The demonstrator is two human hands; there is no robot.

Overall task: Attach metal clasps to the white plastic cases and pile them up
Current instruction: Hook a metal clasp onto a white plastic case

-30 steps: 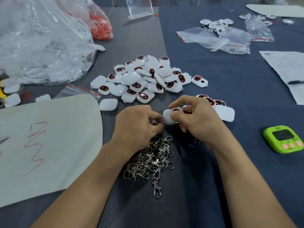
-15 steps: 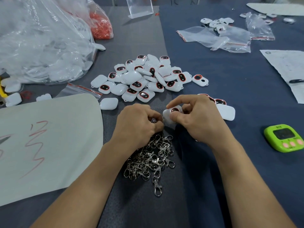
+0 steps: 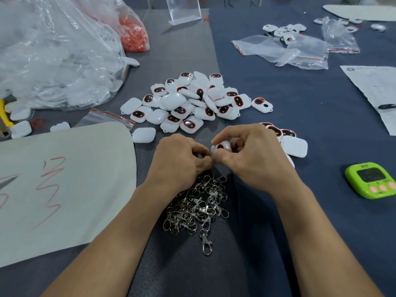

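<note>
1. Dark blue-grey table (image 3: 300,108), seen from the head camera looking down, with both hands meeting mid-table.
2. Right hand (image 3: 252,161): thumb and index fingers are clamped on one white case (image 3: 221,146), its red-rimmed dark window facing up, held just above the table.
3. Left hand (image 3: 180,159): fingers are curled and pinched together on a clasp (image 3: 212,157) at the case's left edge. The clasp is mostly hidden, so I cannot tell if it is hooked in.
4. Loose clasps (image 3: 199,206) are heaped on the table between the wrists, with one trailing out at the near end.
5. Case pile (image 3: 192,101) lies behind the hands. A few more cases (image 3: 293,145) sit just beside the right hand.
6. Left side: white sheet (image 3: 64,189) with red marks, big clear bag (image 3: 53,56) behind it, and an orange-filled bag (image 3: 134,37) further back.
7. Right side: green timer (image 3: 370,180) near the right forearm, and small clear bags (image 3: 285,50) far back.
</note>
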